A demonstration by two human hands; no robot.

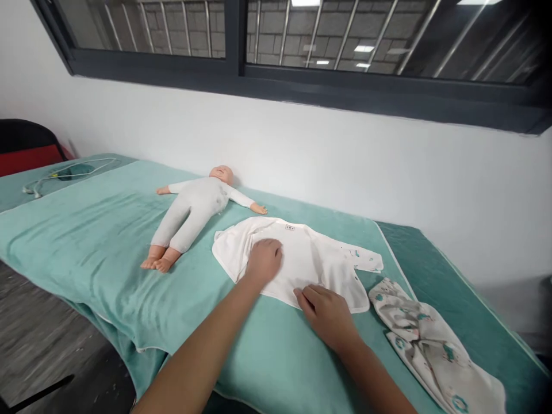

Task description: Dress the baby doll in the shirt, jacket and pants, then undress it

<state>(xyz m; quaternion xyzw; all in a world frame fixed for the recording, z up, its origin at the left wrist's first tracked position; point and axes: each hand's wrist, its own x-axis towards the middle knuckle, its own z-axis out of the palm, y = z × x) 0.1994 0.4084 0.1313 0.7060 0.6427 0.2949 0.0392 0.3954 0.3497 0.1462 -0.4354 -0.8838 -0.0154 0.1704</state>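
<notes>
White cloth baby top lies spread beneath the left hand, its near edge under the right hand; hands apart, grip unclear. Anchoring one side lightly while smoothing outward should limit creases. Beyond, leftward, lies a white-suited baby doll.

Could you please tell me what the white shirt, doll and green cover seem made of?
The white shirt looks like soft, matt fabric, perhaps cotton, given its loose folds. The doll has smooth, moulded-looking head and feet, probably vinyl or rubber; its dull, pale body looks like cloth. The green cover is probably plush, its nap showing streaky light and dark patches.
</notes>
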